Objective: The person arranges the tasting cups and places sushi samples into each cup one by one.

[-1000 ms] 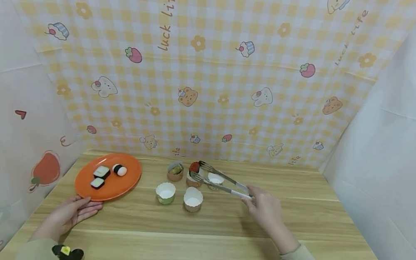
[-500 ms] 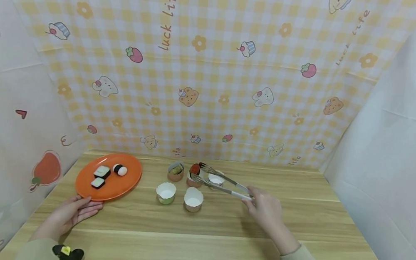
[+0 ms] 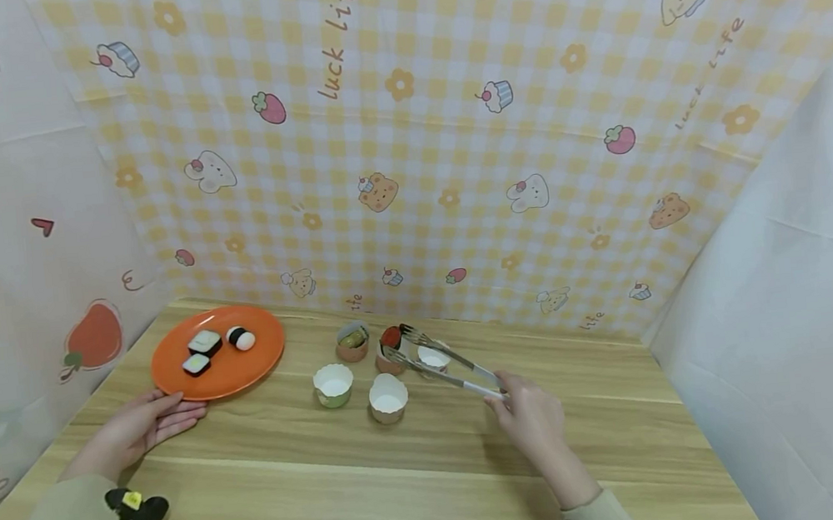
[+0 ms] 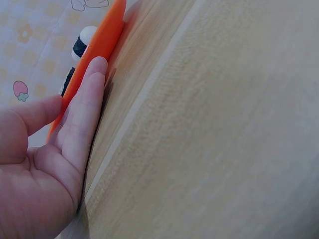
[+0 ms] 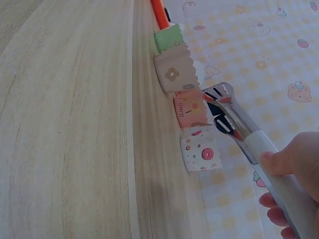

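My left hand holds the near left rim of an orange oval plate: its thumb is at the edge and its fingers lie straight under the rim in the left wrist view. On the plate are two squarish black-edged sushi pieces and a white piece with a black band. My right hand grips silver tongs by their pale handles. Their fork-like tips straddle a red-topped sushi piece in a pinkish paper cup; the cup hides its lower part.
Beside that cup, another cup holds a greenish-brown piece. A green cup, a brownish flower-print cup and a white patterned cup stand close around. A yellow checked cloth hangs behind the wooden table.
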Demonstrator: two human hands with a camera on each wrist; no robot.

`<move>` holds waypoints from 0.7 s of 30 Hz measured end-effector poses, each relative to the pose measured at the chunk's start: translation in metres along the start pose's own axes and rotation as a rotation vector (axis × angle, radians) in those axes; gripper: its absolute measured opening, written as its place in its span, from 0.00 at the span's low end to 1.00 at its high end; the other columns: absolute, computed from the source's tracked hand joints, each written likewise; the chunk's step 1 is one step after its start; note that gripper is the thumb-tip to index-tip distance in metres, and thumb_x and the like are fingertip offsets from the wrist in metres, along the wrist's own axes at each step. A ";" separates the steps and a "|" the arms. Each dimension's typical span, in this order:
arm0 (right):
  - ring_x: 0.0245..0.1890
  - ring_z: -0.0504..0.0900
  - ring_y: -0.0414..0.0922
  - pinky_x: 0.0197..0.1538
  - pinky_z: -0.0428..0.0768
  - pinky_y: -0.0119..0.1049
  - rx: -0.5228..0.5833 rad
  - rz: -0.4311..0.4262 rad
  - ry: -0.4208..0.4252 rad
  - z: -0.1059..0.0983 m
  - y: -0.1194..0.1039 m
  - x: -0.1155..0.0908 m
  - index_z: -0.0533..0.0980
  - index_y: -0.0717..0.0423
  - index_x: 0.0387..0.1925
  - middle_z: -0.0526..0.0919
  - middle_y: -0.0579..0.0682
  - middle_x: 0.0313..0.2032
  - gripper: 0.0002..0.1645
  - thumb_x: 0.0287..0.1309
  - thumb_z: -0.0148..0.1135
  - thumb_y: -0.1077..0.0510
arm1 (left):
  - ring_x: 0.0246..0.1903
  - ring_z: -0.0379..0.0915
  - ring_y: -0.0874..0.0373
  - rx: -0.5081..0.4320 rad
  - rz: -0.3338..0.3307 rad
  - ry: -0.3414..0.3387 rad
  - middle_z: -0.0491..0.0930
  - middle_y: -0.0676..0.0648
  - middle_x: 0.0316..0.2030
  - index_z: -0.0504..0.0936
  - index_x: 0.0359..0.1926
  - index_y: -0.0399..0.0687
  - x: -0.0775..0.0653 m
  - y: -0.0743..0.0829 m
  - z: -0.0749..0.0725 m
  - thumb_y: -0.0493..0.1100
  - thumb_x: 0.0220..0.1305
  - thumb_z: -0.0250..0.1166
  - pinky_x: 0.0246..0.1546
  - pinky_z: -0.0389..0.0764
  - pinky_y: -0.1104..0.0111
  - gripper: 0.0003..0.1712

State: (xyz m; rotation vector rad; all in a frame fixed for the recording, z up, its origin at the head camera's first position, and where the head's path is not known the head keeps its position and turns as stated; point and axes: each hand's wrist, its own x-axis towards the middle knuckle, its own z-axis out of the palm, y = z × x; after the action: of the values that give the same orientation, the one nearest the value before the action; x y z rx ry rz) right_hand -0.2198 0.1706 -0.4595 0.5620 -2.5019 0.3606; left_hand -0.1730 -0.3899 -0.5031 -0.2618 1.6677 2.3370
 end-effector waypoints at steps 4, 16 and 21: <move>0.12 0.69 0.34 0.08 0.55 0.21 -0.011 -0.002 0.001 0.000 0.000 0.000 0.81 0.61 0.43 0.85 0.54 0.30 0.24 0.45 0.77 0.53 | 0.40 0.82 0.53 -0.005 -0.002 0.002 0.84 0.43 0.37 0.48 0.62 0.26 0.000 -0.001 0.000 0.37 0.77 0.44 0.48 0.81 0.60 0.23; 0.17 0.78 0.39 0.07 0.55 0.21 -0.002 0.010 -0.003 -0.004 -0.004 0.002 0.81 0.61 0.44 0.85 0.53 0.30 0.25 0.45 0.77 0.53 | 0.40 0.82 0.53 0.000 -0.009 0.005 0.84 0.43 0.37 0.47 0.63 0.25 0.001 0.001 0.001 0.37 0.77 0.44 0.48 0.81 0.60 0.25; 0.19 0.81 0.41 0.07 0.56 0.21 -0.001 0.011 -0.010 -0.005 -0.004 0.002 0.81 0.60 0.45 0.85 0.53 0.31 0.25 0.46 0.76 0.52 | 0.40 0.82 0.53 -0.004 -0.007 0.004 0.84 0.43 0.37 0.49 0.62 0.27 0.000 0.001 0.000 0.37 0.77 0.43 0.48 0.81 0.60 0.22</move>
State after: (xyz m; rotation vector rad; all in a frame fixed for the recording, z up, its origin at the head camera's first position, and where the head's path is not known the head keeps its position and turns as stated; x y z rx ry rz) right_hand -0.2171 0.1679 -0.4537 0.5514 -2.5155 0.3618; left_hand -0.1732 -0.3898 -0.5025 -0.2727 1.6612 2.3359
